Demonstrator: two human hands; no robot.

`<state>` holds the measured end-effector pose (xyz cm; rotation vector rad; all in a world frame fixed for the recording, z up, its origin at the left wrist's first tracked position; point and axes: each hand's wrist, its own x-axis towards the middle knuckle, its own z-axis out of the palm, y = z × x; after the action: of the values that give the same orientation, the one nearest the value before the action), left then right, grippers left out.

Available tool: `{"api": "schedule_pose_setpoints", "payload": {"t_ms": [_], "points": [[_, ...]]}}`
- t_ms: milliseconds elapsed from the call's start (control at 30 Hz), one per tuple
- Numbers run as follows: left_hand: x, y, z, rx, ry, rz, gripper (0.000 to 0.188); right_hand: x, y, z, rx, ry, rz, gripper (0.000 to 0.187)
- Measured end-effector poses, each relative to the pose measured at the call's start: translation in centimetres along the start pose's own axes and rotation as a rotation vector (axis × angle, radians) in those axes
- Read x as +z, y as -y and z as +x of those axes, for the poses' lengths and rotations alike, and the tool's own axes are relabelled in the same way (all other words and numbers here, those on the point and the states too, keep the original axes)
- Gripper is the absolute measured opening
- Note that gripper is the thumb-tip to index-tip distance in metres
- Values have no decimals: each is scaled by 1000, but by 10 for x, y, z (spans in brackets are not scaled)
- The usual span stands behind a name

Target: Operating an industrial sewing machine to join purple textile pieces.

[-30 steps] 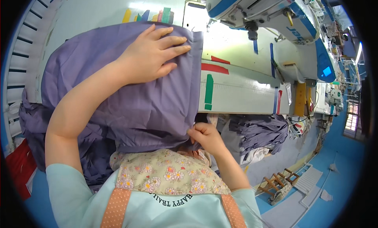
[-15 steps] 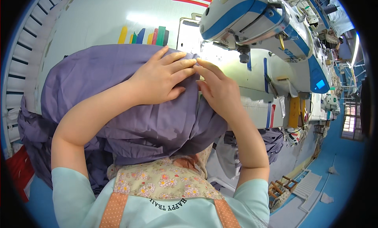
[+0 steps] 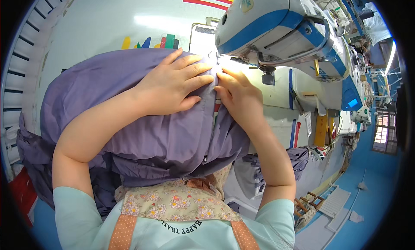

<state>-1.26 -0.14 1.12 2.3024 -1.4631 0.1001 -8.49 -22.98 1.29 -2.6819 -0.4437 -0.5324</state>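
A large piece of purple fabric [image 3: 99, 83] is spread in folds across the sewing table and hangs over its near edge. My left hand [image 3: 168, 88] lies flat on it with fingers apart, the fingertips close to the fabric's right edge. At that edge my right hand [image 3: 242, 96] is closed, its thumb and fingers pinching the fabric. Just beyond both sets of fingertips is the lit needle area of a white and blue sewing machine [image 3: 255, 27]. The needle itself is too small and bright to make out.
Coloured tabs [image 3: 162, 42] stick up behind the fabric, and red and yellow strips [image 3: 207, 1] lie farther back. A slatted white rail [image 3: 21, 55] runs along the left. At the right are a yellow box [image 3: 320, 130] and a small lit screen [image 3: 352, 103].
The fabric has slid away from me toward the needle area and now covers more of the coloured tabs. My right fingers have drawn in slightly; my left hand stays flat.
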Motion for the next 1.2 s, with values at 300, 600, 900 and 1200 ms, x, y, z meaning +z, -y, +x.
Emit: {"api": "schedule_pose_setpoints", "payload": {"t_ms": [300,600,900,1200], "points": [[-5,2,-4,99,-115,27,49,-70,10,-28,758,146,873,22],[-3,-140,-14,-128,63,-1022,42,-111,60,-101,543,-121,1174,24],[33,-213,-64,-293,472,-1616,40,-139,91,-166,304,-64,1001,45],[42,-221,-68,-492,458,-2064,20,-134,113,-199,297,-102,829,49]]}}
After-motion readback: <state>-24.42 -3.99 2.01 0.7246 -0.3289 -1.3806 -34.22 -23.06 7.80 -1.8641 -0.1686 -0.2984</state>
